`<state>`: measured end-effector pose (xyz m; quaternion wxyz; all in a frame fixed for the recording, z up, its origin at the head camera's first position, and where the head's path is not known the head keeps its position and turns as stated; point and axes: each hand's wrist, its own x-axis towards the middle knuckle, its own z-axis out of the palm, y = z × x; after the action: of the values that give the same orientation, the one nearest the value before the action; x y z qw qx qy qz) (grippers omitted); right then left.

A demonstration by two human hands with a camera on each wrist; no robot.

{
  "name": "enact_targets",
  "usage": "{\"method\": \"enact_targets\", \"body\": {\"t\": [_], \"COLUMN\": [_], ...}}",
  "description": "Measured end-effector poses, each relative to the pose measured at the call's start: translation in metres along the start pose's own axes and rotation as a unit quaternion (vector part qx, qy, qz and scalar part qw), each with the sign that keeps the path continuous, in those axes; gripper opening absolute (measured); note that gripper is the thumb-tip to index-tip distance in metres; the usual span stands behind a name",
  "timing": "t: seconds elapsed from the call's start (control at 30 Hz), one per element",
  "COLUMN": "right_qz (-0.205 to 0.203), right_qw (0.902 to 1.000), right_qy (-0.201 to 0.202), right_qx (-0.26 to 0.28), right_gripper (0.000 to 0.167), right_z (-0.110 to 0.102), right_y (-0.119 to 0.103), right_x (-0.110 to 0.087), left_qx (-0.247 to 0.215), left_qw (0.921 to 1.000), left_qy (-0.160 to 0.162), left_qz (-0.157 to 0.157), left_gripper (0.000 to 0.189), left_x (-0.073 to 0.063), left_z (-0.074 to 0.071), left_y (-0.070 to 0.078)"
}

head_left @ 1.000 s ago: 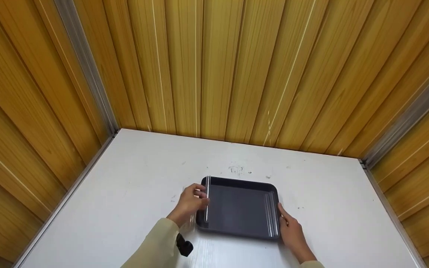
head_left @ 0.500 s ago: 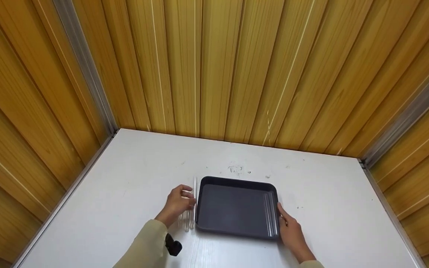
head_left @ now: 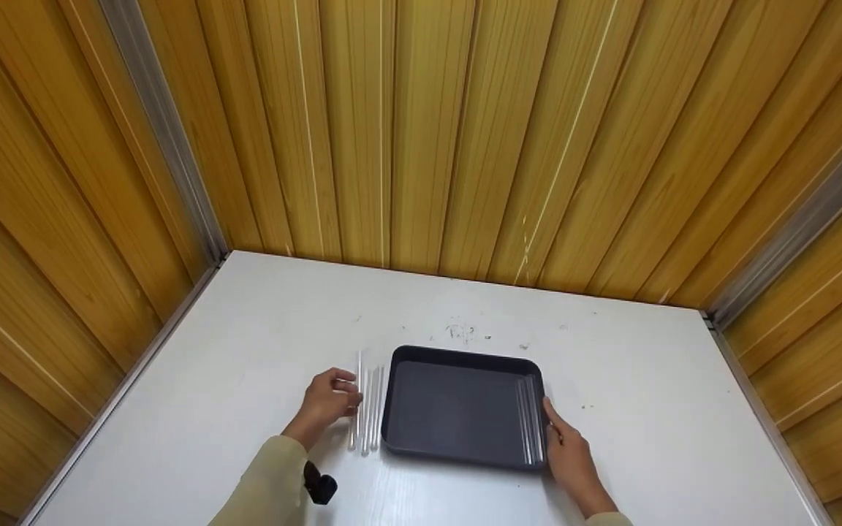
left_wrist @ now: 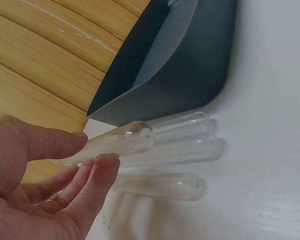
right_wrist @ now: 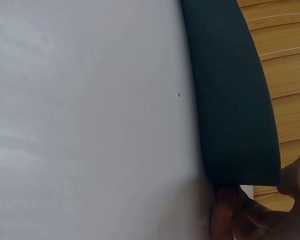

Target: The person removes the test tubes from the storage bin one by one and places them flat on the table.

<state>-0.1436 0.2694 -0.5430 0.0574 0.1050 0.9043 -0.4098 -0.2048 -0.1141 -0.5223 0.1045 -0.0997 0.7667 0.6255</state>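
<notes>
My left hand pinches a clear glass test tube between thumb and fingertips, left of the dark grey rectangular tray. In the left wrist view the tube's rounded end points away from the fingers, raised over other clear test tubes lying on the white table. Those lie side by side along the tray's left wall. At the opposite side, my right hand holds the tray's right edge, thumb along the rim and fingers low against the wall. Several more clear tubes lie inside the tray along its right side.
The white tabletop extends around the tray, with dark scuff marks behind it. Wood-patterned panels enclose the back and both sides. A black device sits on the left sleeve.
My left hand has carried its test tube leftward from over the tray's left edge to above the table, exposing the tubes lying beside the tray. The right hand and tray have stayed put.
</notes>
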Motion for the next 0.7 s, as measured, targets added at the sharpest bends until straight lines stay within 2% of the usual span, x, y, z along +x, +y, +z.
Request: {"method": "enact_targets", "body": {"t": [0.37, 0.57, 0.7], "right_qz": [-0.002, -0.001, -0.006], "right_qw": [1.0000, 1.0000, 0.9999], "right_qy": [0.004, 0.002, 0.008], "right_qx": [-0.001, -0.002, -0.004], "right_gripper": [0.051, 0.051, 0.051], "right_z": [0.001, 0.001, 0.002], "right_y": [0.002, 0.000, 0.000], "right_x": [0.001, 0.001, 0.001], "left_qx": [0.021, 0.076, 0.102], "left_qw": [0.9995, 0.9964, 0.9942], "left_qy": [0.022, 0.037, 0.035], "left_qz": [-0.012, -0.007, -0.003], "left_gripper": [0.036, 0.035, 0.036], "left_x": [0.008, 0.011, 0.011], "left_z": [-0.010, -0.013, -0.013], "left_y": [-0.013, -0.015, -0.015]}}
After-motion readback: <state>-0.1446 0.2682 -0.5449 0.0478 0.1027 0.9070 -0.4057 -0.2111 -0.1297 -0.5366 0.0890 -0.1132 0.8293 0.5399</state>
